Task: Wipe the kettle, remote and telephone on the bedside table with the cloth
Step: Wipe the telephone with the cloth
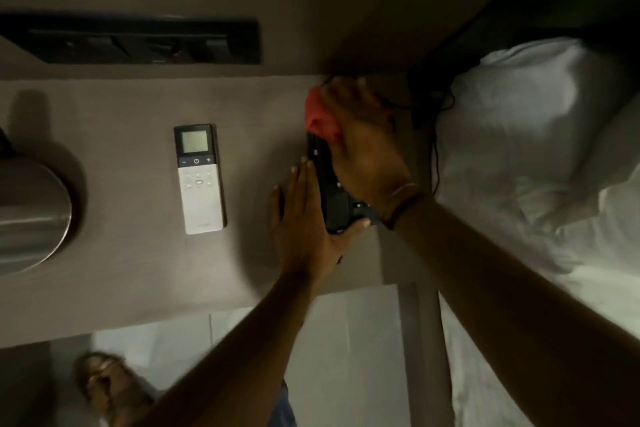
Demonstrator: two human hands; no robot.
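A black telephone [325,180] lies at the right end of the grey bedside table [131,267]. My left hand [304,218] grips its left side and near end, thumb hooked round the near corner. My right hand [360,146] presses a red cloth [317,114] onto the phone's far end and hides most of its top. A white and black remote [200,178] with a small screen lies flat at the table's middle. The steel kettle [29,215] stands at the left edge, partly cut off by the frame.
A black switch panel [138,42] is set in the wall behind the table. A white pillow and bed [540,135] lie to the right, with the phone's black cord [437,146] hanging between. Below is a pale tiled floor [346,350] with my sandalled foot [110,385].
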